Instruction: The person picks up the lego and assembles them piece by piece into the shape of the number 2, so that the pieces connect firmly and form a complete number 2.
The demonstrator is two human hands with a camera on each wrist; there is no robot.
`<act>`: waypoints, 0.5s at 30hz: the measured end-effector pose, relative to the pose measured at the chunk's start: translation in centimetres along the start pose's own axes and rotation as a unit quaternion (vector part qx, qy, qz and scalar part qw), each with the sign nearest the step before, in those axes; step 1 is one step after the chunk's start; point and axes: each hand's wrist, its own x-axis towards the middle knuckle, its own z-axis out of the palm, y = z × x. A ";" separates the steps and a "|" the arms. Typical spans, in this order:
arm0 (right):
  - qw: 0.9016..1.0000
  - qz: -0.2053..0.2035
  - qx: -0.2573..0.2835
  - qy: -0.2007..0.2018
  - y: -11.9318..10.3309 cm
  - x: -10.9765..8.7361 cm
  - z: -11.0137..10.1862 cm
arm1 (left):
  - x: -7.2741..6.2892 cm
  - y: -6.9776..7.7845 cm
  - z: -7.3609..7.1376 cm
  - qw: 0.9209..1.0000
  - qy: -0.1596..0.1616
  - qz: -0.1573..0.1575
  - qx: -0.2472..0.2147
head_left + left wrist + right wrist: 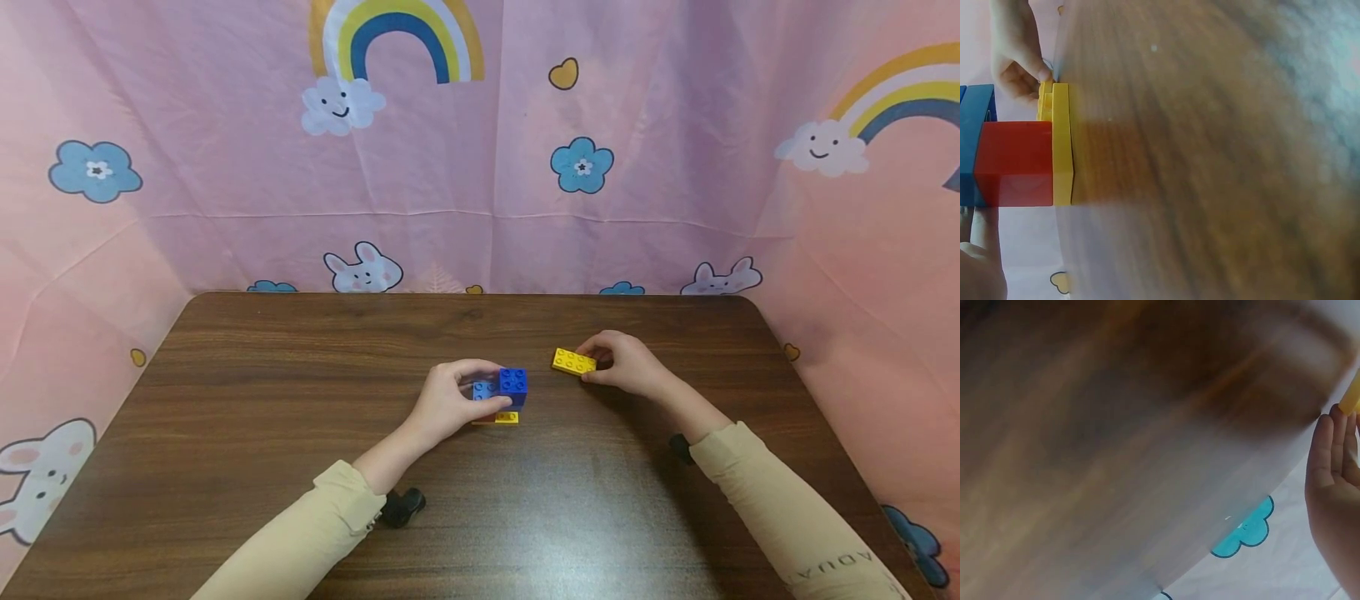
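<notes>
My left hand (445, 402) grips a small stack of toy building bricks near the middle of the table. A dark blue brick (513, 381) tops it, with a lighter blue brick (482, 389) beside and below. Under the blue, a red brick (1016, 159) sits on a flat yellow brick (1062, 144), clearest in the left wrist view. To the right and farther back, my right hand (628, 364) pinches another yellow brick (573, 361) by its right end, studs up. In the right wrist view only a corner of that yellow brick (1350, 400) shows at the fingertips.
Both hands work over a brown wood-grain table (300, 358). A pink and lilac cloth (465, 183) with rainbows, flowers and rabbits hangs behind it and at both sides. Dark objects (402, 507) show at each wrist, partly behind the sleeves.
</notes>
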 end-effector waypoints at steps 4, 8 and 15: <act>1.000 -0.004 0.004 0.002 -0.1 -0.1 -0.2 | 0.1 0.2 -0.1 1.000 -0.005 -0.004 -0.003; 1.000 -0.001 0.012 0.005 -0.4 -0.1 -0.4 | 0.2 0.3 -0.1 1.000 -0.010 -0.013 0.001; 1.000 -0.017 0.012 0.010 -1.2 -0.3 -0.8 | 0.2 0.5 -0.3 0.999 -0.016 -0.028 0.003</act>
